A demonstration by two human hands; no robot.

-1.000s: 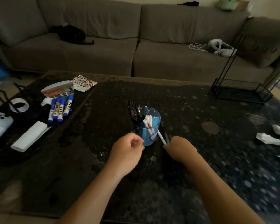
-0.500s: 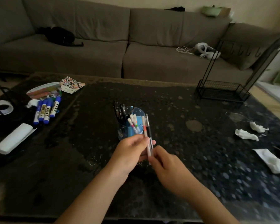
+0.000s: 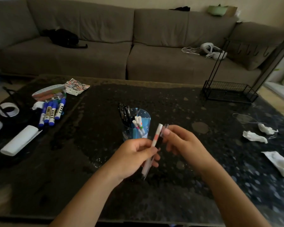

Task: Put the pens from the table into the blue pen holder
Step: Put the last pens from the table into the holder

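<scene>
The blue pen holder (image 3: 145, 118) stands mid-table with black pens and white pens upright in it. Just in front of it, my left hand (image 3: 134, 158) is closed around a white pen with a pink band (image 3: 155, 139), held tilted, tip down. A dark pen (image 3: 160, 140) lies alongside it, and my right hand (image 3: 182, 142) pinches its upper end. Both pens are off the table. Several blue markers (image 3: 51, 112) lie together at the table's left.
Sticker sheets (image 3: 77, 86), a tape roll (image 3: 8, 109) and a white case (image 3: 20, 140) lie at the left. A black wire rack (image 3: 228, 94) stands at the back right, with crumpled tissues (image 3: 254, 136) on the right. A grey sofa (image 3: 129, 51) runs behind the dark table (image 3: 170, 102).
Both hands picked up the two pens that lay right of the holder and raised them. My right hand has since slid from the pens' lower part to the dark pen's upper end.
</scene>
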